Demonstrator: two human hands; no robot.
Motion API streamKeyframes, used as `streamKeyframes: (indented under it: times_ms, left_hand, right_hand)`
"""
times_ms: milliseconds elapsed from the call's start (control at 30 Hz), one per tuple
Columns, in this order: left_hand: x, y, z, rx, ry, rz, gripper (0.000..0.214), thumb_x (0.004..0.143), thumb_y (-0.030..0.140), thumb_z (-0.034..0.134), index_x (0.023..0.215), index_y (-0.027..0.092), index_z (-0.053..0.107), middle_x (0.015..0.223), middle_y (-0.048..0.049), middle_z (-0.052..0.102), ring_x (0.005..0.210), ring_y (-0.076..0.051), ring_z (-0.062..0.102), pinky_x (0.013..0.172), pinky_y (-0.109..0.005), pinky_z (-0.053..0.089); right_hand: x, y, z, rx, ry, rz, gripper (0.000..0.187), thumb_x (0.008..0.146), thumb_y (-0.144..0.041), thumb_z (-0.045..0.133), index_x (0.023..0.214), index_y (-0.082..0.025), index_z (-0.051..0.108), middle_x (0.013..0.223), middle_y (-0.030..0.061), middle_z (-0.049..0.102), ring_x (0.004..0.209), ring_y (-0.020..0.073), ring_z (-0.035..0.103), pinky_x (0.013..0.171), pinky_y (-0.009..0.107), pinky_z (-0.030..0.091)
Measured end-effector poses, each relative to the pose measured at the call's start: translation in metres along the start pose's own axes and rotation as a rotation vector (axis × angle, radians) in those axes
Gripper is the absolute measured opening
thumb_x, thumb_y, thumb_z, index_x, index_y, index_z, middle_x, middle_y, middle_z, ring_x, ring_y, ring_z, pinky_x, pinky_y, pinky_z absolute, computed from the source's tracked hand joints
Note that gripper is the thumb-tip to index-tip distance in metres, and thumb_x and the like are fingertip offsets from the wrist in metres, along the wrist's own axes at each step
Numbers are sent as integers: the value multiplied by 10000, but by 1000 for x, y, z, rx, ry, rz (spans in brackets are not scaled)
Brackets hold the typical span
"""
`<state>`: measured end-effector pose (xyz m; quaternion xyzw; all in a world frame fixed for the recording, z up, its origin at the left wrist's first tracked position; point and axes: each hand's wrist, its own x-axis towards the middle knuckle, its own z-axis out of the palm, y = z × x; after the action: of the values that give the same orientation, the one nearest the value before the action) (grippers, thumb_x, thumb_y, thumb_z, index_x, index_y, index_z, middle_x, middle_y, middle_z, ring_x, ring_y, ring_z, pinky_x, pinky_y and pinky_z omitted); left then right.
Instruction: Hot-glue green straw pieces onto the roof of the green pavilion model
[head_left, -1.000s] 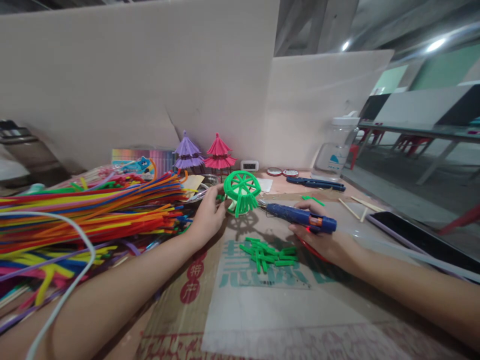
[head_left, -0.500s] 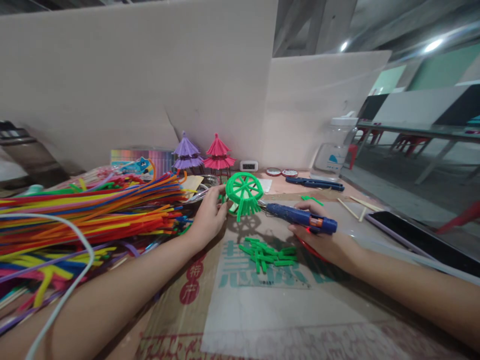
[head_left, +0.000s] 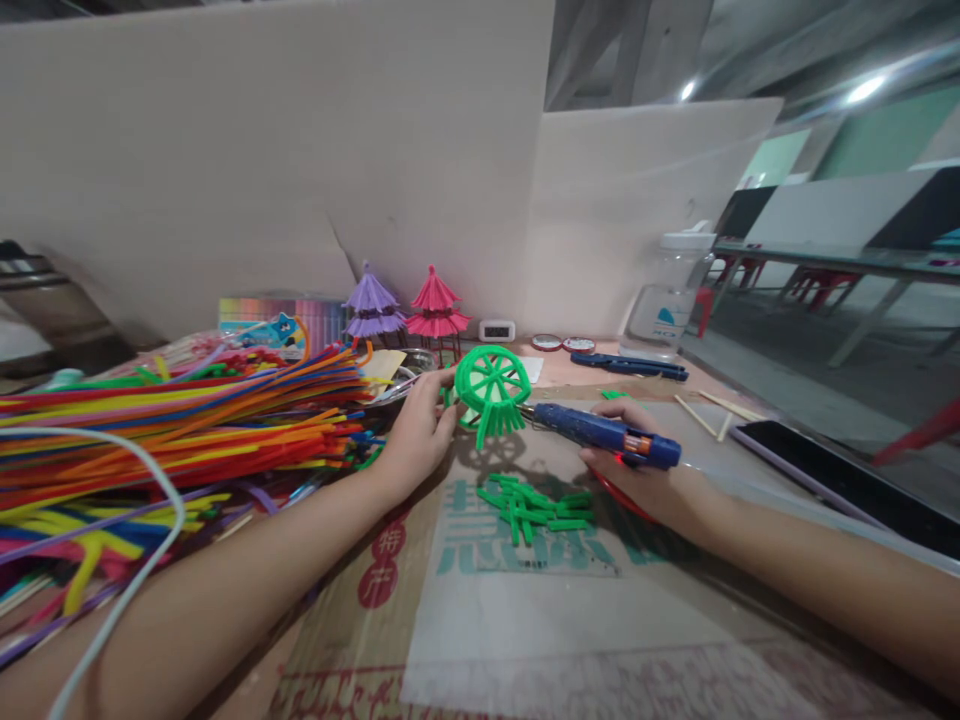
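A green pipe-cleaner wheel (head_left: pixel 493 378) with spokes and a fringe of short strips along its lower edge is held up by my left hand (head_left: pixel 421 430), whose fingers are closed on its left side. My right hand (head_left: pixel 637 470) grips a blue hot glue gun (head_left: pixel 600 432) with a small red light glowing on it. The gun's nozzle points left and sits right at the fringe; whether it touches cannot be made out. Below the wheel, several cut green pipe-cleaner pieces (head_left: pixel 529 508) lie in a loose pile on a clear sheet (head_left: pixel 480 640).
Bundles of colourful pipe cleaners (head_left: pixel 187 430) cover the left side, crossed by a white cable (head_left: pixel 169 480). Purple (head_left: pixel 373 305) and pink pagoda-like models (head_left: pixel 435 305) stand behind. A small clock (head_left: pixel 496 330), pliers-like tool (head_left: pixel 630 366), bottle (head_left: pixel 667 300) and phone (head_left: pixel 832 480) lie farther right.
The green wheel and the glue gun have shifted very slightly to the right. Both hands keep the same hold.
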<state>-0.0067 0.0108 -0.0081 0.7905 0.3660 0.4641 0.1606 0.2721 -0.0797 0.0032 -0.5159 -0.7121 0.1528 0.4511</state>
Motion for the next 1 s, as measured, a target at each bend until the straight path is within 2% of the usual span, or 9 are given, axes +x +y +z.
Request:
streamKeyframes:
  times_ms: [367, 1000]
  left_hand:
    - [1, 9, -4, 133, -3, 66, 354, 902, 214, 513, 1255, 181, 516, 1256, -122, 581, 1217, -270, 529, 1072, -457, 417]
    - [0, 0, -1, 40, -12, 24, 370, 922, 216, 508, 1292, 197, 504, 1290, -125, 560, 1276, -280, 513, 1073, -469, 442]
  right_hand:
    - [0, 2, -1, 9, -4, -36, 228, 819, -437, 671, 947, -276, 574, 813, 4, 628, 636, 175, 595, 560, 289, 487]
    - [1, -3, 0, -46, 28, -101, 166, 820, -377, 649, 897, -258, 562, 751, -7, 625, 631, 169, 583, 569, 275, 474]
